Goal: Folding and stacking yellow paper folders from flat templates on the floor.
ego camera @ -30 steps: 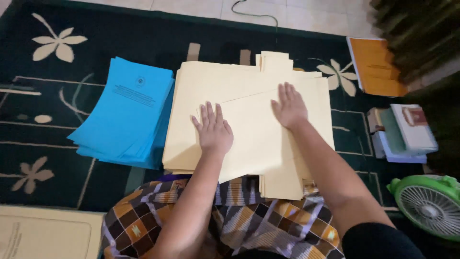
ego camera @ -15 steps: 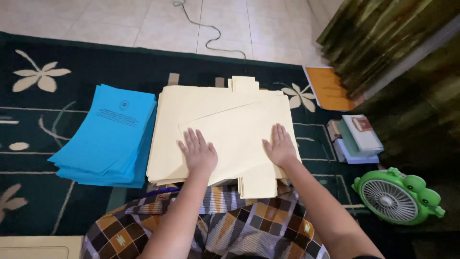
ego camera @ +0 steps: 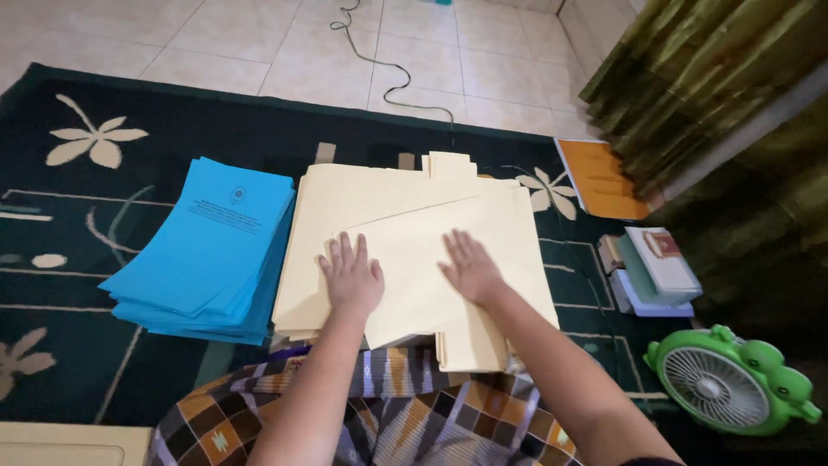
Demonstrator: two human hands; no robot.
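Note:
A thick stack of cream folders (ego camera: 379, 198) lies on the dark floral carpet (ego camera: 78, 250) in front of me. On top rests a tilted cream folder (ego camera: 423, 259). My left hand (ego camera: 352, 274) presses flat on its left part, fingers spread. My right hand (ego camera: 470, 266) lies flat on its middle, fingers spread. Neither hand grips anything. To the left sits a pile of blue folders (ego camera: 211, 246), touching the cream stack's edge.
An orange folder (ego camera: 604, 179) lies at the carpet's far right corner. Small books (ego camera: 655, 269) are stacked at right, and a green frog-shaped fan (ego camera: 729, 380) stands near them. A cable (ego camera: 384, 65) runs over the tiled floor. My checked cloth (ego camera: 405, 414) covers my lap.
Both hands slid toward me over the top cream folder, the right hand from its far right part to the middle. My head tilted up, showing more floor.

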